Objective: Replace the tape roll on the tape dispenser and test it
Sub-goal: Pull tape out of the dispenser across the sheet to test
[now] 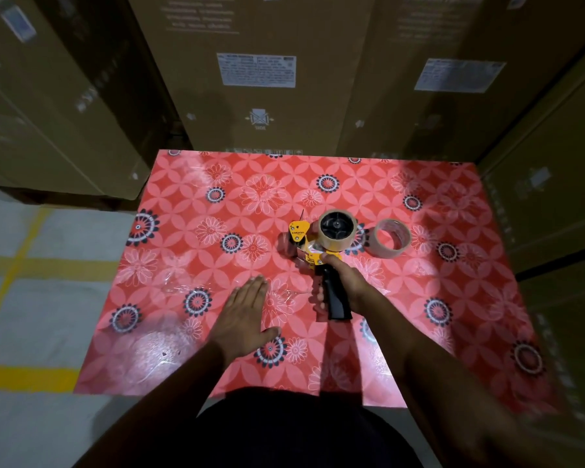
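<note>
Right hand (343, 282) wrapped round handle of tape dispenser (318, 251), mid worktop (470, 298). Left hand (242, 312) flat, open, empty. Roll (337, 229) mounted, spare tape roll (391, 237) beside. Looks like test step; next, press and drag along worktop.

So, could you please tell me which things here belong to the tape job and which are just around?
Job: tape dispenser, mounted tape roll, loose tape roll, right hand, left hand.
Around: cardboard boxes, floral table cover.
</note>
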`<state>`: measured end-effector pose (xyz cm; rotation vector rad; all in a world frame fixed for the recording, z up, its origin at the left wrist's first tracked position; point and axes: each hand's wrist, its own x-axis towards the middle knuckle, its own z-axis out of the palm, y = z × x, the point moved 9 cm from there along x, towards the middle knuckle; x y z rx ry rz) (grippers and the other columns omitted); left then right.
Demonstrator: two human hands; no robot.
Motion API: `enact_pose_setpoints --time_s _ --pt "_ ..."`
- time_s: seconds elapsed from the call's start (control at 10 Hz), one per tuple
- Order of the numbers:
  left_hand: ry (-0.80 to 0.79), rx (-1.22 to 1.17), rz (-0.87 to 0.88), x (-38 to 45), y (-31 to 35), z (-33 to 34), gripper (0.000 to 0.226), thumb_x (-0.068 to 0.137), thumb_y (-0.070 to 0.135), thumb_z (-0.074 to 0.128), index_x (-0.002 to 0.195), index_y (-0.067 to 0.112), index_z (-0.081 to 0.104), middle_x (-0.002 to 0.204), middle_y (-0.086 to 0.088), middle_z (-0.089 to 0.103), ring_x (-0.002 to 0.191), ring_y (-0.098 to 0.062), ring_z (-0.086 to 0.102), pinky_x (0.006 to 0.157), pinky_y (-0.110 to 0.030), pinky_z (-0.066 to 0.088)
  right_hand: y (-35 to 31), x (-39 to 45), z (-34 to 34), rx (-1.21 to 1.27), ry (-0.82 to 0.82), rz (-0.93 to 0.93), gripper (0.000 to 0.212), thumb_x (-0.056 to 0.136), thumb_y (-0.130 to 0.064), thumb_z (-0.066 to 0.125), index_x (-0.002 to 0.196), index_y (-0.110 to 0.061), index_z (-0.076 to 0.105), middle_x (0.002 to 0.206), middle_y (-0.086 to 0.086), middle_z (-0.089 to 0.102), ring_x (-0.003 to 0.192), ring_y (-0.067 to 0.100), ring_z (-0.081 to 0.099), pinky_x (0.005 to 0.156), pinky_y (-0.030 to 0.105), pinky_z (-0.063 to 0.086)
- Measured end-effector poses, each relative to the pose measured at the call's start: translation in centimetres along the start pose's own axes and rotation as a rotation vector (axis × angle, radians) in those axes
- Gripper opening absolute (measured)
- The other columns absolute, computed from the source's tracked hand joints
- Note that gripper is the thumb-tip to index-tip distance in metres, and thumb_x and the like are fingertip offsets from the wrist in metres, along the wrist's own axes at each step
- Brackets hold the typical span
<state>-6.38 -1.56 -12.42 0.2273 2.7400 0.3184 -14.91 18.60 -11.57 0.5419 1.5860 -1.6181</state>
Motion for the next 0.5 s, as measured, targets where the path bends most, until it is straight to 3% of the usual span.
enact_pose_setpoints --time_s 0.1,0.2,0.4,0.5 --pt "0.012 -0.028 -0.004 -0.2 0.1 -0.4 0.105 0.088 0.074 0.039 0.16 0.014 -0.009 0.166 -0.006 -0.014 0.154 -0.023 -0.012 0.124 -0.044 -0.006 0.0 -0.4 -0.8 -0.07 0.105 -0.062 0.08 0.069 -0.073 0.074 0.099 0.002 0.073 0.085 0.02 0.072 0.076 0.034 0.069 0.078 0.046 0.059" --pt "0.018 -0.067 -0.012 -0.3 0.4 -0.6 0.103 0.09 0.069 0.044 0.16 0.014 -0.007 0.168 -0.008 -0.011 0.153 -0.022 -0.015 0.123 -0.044 -0.007 -1.0 -1.9 -1.4 -0.255 0.2 -0.138 0.053 0.091 -0.061 0.059 0.081 -0.009 0.066 0.078 0.008 0.065 0.071 0.023 0.061 0.067 0.032 0.046" --pt "0.046 -0.161 -0.078 -0.4 0.7 -1.5 0.088 0.096 0.051 0.051 0.162 0.017 0.002 0.17 -0.006 0.0 0.156 -0.025 -0.004 0.125 -0.046 0.0 -1.4 -5.0 -3.0 -0.795 0.436 -0.349 0.041 0.095 -0.043 0.059 0.121 -0.01 0.059 0.11 0.013 0.069 0.102 0.032 0.064 0.078 0.035 0.047" --pt "0.121 -0.23 -0.133 -1.1 1.3 -2.2 0.079 0.097 0.044 0.052 0.161 0.018 0.014 0.169 -0.006 0.015 0.155 -0.028 0.008 0.126 -0.051 0.012 -1.6 -8.8 -2.4 -1.025 0.592 -0.603 0.044 0.094 -0.036 0.057 0.128 -0.008 0.053 0.117 0.014 0.06 0.109 0.033 0.056 0.082 0.041 0.05"
